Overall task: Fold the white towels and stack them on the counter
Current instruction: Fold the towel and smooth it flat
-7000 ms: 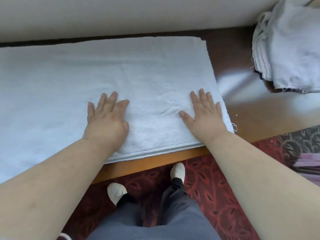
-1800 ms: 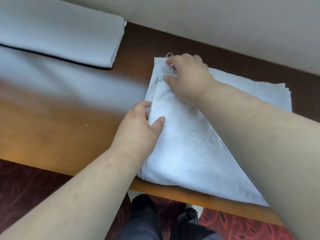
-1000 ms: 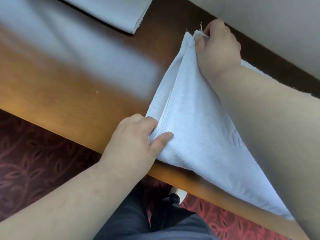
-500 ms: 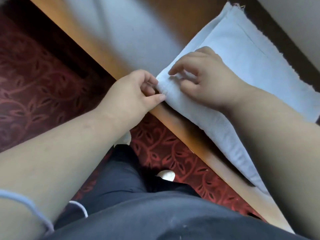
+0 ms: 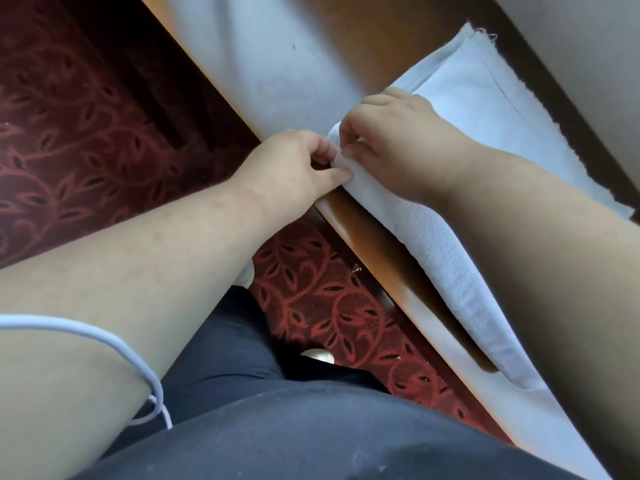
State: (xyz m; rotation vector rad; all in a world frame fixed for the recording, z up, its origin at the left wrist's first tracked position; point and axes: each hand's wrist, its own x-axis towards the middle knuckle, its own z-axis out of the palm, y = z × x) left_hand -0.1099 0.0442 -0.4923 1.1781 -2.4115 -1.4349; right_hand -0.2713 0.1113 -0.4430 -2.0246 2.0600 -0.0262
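White towel point(image 5: 460, 98) lies folded on counter point(image 5: 349, 46), near edge hanging a bit over front rim. Both hands meet at near corner. Left hand point(image 5: 291, 168) pinches corner tip; right hand point(image 5: 391, 140) pinches same corner from other side, likely to line up layers. White cord point(image 5: 104, 337) crosses left arm. Red carpet point(image 5: 86, 116) below. Nothing blocks towel.

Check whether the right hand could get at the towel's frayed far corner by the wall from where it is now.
Probably yes. The right hand pinches the white towel at its near corner beside the left hand. Only bare towel lies between it and the frayed corner, with nothing on top. It would have to let go first.
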